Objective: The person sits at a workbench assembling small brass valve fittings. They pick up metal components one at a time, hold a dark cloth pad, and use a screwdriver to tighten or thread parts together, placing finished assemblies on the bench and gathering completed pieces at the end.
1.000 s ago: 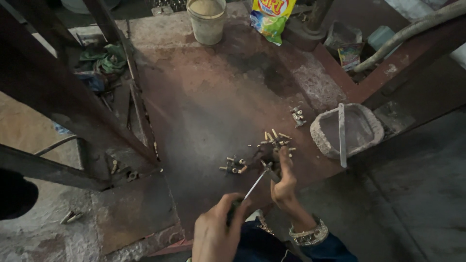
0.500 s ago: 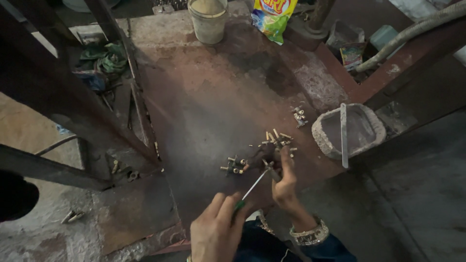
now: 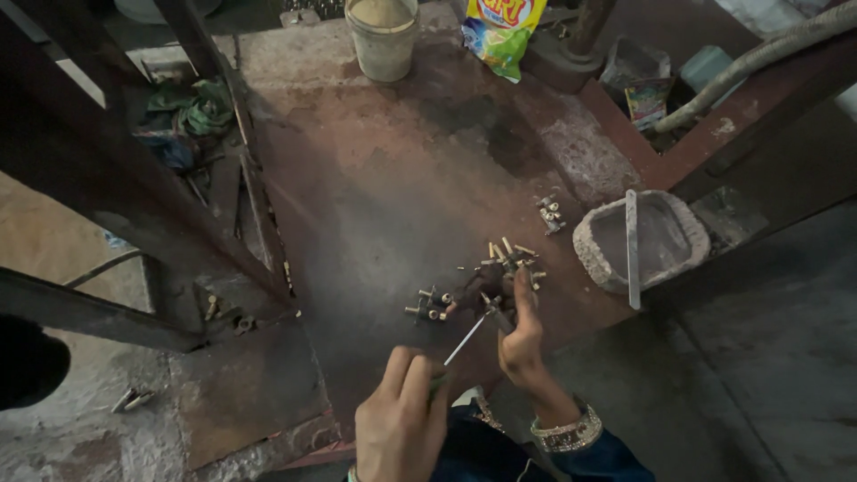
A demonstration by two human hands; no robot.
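**Two hands at a heap of small brass fittings**

Two hands meet over the rusty metal table (image 3: 375,205). The left hand (image 3: 403,419) is clenched around the handle of a thin screwdriver (image 3: 466,339), whose pale shaft slants up and to the right. Its tip comes in beside the right hand (image 3: 520,335), which pinches a small dark fitting (image 3: 494,308) between thumb and forefinger, the finger stretched up along it. A beaded bracelet (image 3: 562,433) sits on the right wrist, above a blue sleeve.

Just past the fingertips lies the heap of brass fittings (image 3: 509,259), stubby pegs pointing all ways. A smaller cluster (image 3: 428,305) lies to the left of it, touching the dark part, and another few pieces (image 3: 550,214) sit apart, further up the table.

To the right, a rough stone bowl (image 3: 600,243) stands at the table's edge with a flat metal file (image 3: 632,250) laid across it. At the far end there is a dusty plastic bucket (image 3: 384,40) and a bright yellow-green packet (image 3: 500,31). A bundle of green cloth (image 3: 192,103) lies to the left behind the steel beams.
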